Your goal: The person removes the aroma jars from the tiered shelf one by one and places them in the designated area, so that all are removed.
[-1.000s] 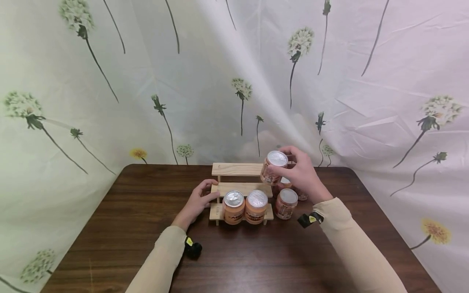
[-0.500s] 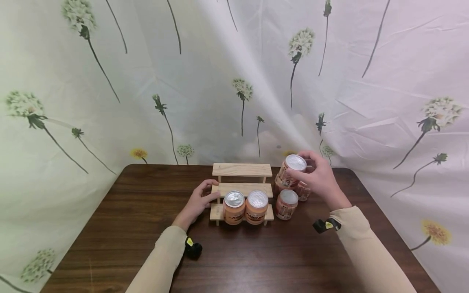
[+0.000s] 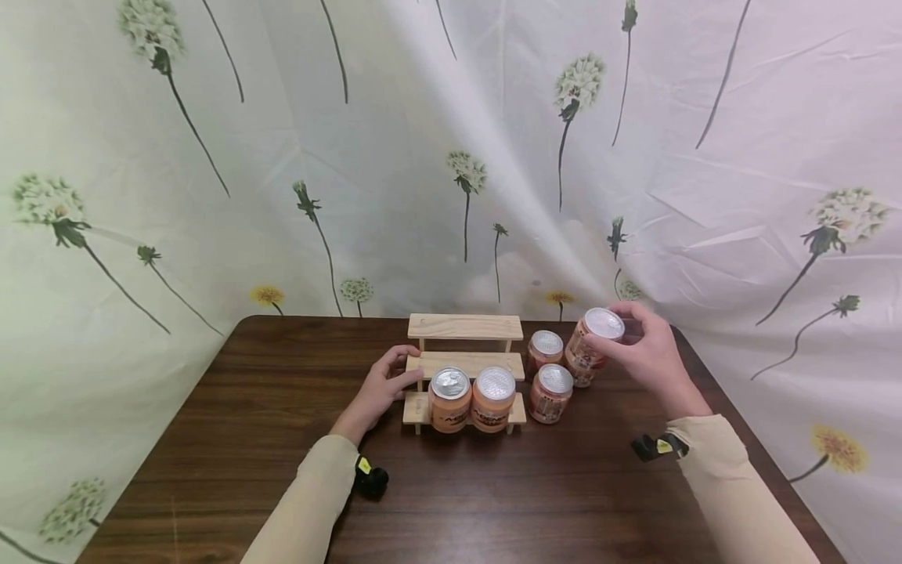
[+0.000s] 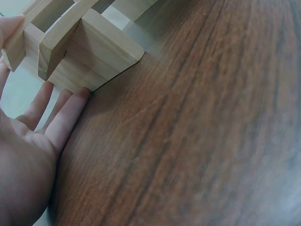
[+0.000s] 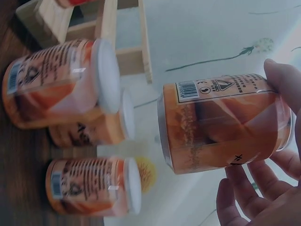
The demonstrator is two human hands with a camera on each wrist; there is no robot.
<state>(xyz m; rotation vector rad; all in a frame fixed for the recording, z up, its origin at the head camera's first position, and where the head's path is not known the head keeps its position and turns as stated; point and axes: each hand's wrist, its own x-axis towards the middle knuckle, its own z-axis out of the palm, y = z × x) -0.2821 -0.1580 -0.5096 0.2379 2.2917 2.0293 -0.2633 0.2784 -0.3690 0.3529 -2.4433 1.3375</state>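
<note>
At the right of the head view, my right hand grips an orange-pink can with a silver top. The can is tilted and hangs over another can that it mostly hides. In the right wrist view the held can sits between thumb and fingers, barcode showing. My left hand holds the left end of a three-step wooden rack, thumb and forefinger at the edges of the middle shelf. Its other fingers touch the rack's side near the table in the left wrist view.
Two orange cans, a left one and a right one, stand on the lowest step. Right of the rack stand a front can and a back can. A flower-printed curtain hangs behind the dark wooden table.
My right hand has carried the can rightward and a little lower, from over the rack's right end to the far right of the loose cans. My left hand stays at the rack.
</note>
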